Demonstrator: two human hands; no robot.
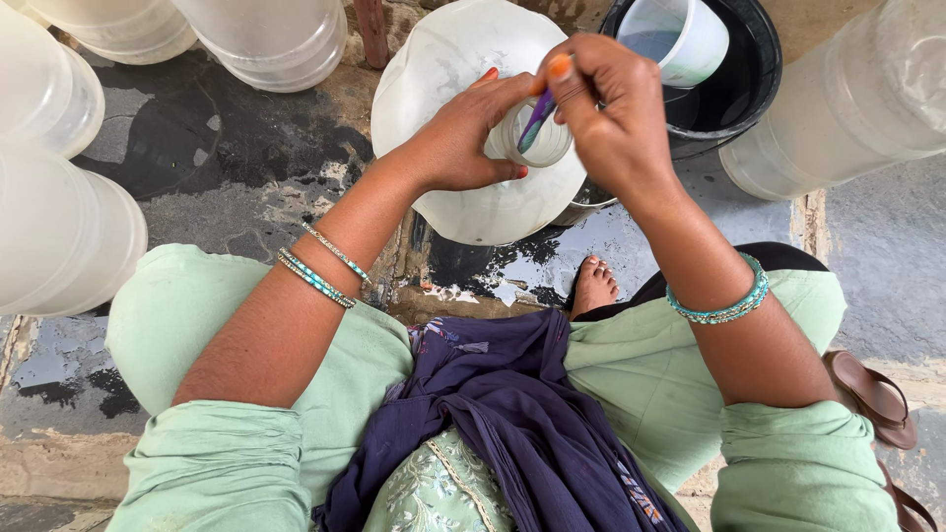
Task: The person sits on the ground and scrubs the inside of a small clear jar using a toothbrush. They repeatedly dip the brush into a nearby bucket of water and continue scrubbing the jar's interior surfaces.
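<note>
Jug, large and of cloudy white plastic, sits in the upper middle of the head view, tipped so that its narrow neck points toward the person. The left hand wraps the neck, its grip curled round it with the thumb on the near side. The right hand comes in from the right, its grip pressed together on the purple handle of a small brush whose end goes down into the mouth. Judging from the thin, see-through wall, the jug is probably light while empty, a little springy in the body and stiff only at the neck, so the neck looks the sure place to hold it; the floor is wet, so the plastic may well be slippery. Behind, at the upper right, a black tub holds water and a small white cup. More jugs of the same kind lie along the left edge and the top, and one at the right.
</note>
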